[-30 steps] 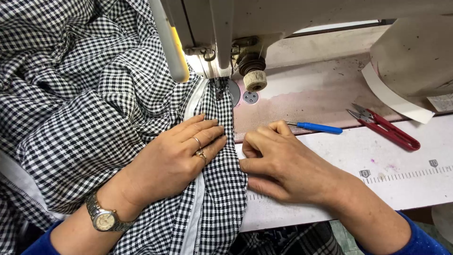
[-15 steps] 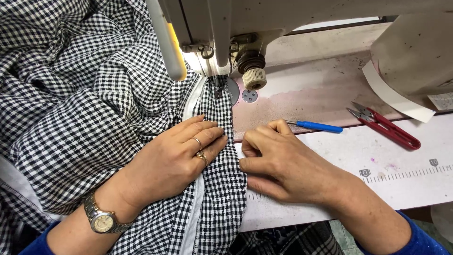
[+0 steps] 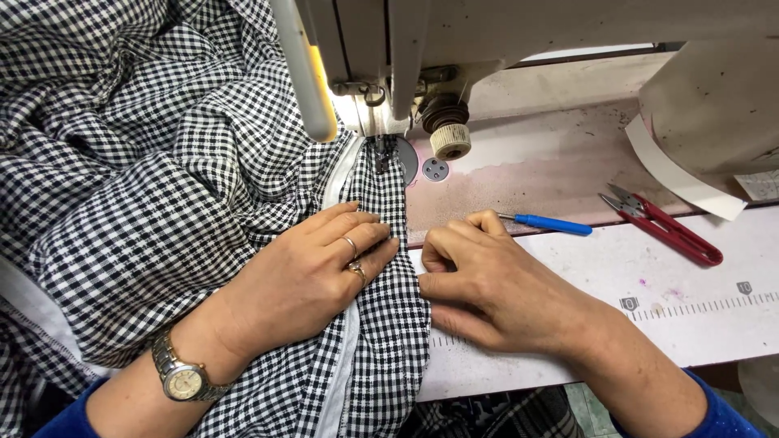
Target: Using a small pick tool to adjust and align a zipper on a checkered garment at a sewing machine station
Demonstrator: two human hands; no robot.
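A black-and-white checked fabric (image 3: 146, 186) is heaped over the left of the table, and a strip of it runs under the presser foot (image 3: 383, 154) of a cream sewing machine (image 3: 454, 49). My left hand (image 3: 312, 276) lies flat on the fabric, fingers pointing at the seam; it wears rings and a wristwatch. My right hand (image 3: 487, 284) rests beside the strip's right edge, with curled fingers pinching or pressing that edge against the table.
A blue-handled seam tool (image 3: 552, 224) lies just beyond my right hand. Red thread snips (image 3: 661, 227) lie further right. A white ruler strip (image 3: 698, 308) is printed along the table's front. The machine's body (image 3: 714, 113) stands at the right.
Both hands have stayed nearly where they were on the fabric; the view has shifted only slightly.
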